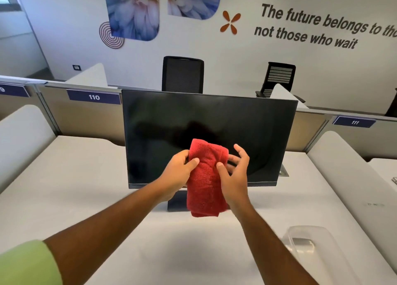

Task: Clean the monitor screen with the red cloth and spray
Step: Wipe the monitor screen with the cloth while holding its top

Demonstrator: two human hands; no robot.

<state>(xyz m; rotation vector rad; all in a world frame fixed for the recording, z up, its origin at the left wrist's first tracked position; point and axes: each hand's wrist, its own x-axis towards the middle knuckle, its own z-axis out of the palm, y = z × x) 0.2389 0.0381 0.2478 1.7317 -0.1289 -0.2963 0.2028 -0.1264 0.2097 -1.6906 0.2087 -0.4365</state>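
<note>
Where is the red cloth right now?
Head view, centre: the red cloth hangs between the left hand and right hand, before the monitor's lower edge.

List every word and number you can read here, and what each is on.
"The future belongs to th…" / "not those who wait": back wall, first line cut off at the frame edge.
"110": blue tag on the partition.
"111": blue tag on the partition.
Far-left tag: only partly visible, unreadable.

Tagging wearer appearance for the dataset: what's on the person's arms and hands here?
Both hands bare: left hand and right hand show no gloves, rings or watch. The left arm has a light green sleeve ending near the elbow, forearm bare below it. The right forearm is bare as far as the frame shows; no sleeve visible.
</note>
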